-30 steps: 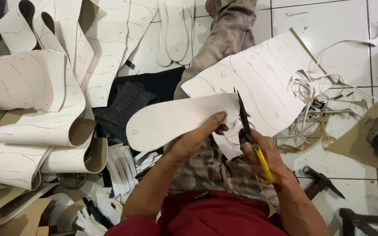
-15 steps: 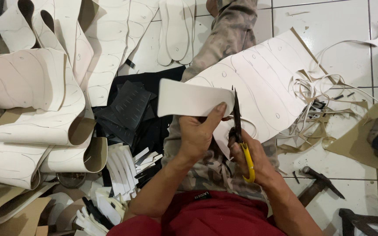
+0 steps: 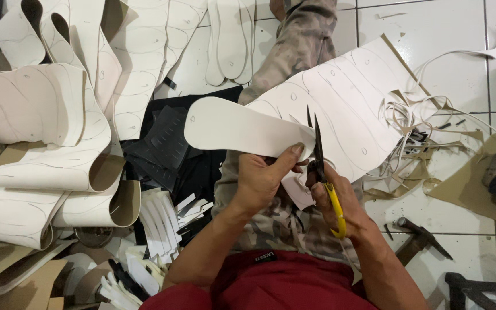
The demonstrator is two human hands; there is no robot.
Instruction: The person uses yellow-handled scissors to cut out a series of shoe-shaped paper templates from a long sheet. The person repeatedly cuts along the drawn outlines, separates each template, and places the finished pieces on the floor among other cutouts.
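My left hand [image 3: 262, 175] grips a white sole-shaped cutout [image 3: 233, 129] by its right end, the piece lying flat and pointing left. My right hand [image 3: 334, 198] holds yellow-handled scissors [image 3: 324, 169] upright, their dark blades slightly apart at the cutout's right edge. Behind the scissors a large white sheet [image 3: 351, 97] marked with sole outlines lies across my lap and the tiled floor.
Curled white sheets [image 3: 58, 132] pile up at the left. A stack of cut soles [image 3: 231, 34] lies at the top. Trimmed strips and scraps [image 3: 426, 138] litter the right. A hammer [image 3: 417, 238] lies on the tiles at lower right. Dark material [image 3: 162, 143] lies below the cutout.
My left hand has turned the white cutout, so its long side shows again pointing left. The scissors have stayed at its right edge, shifted slightly right.
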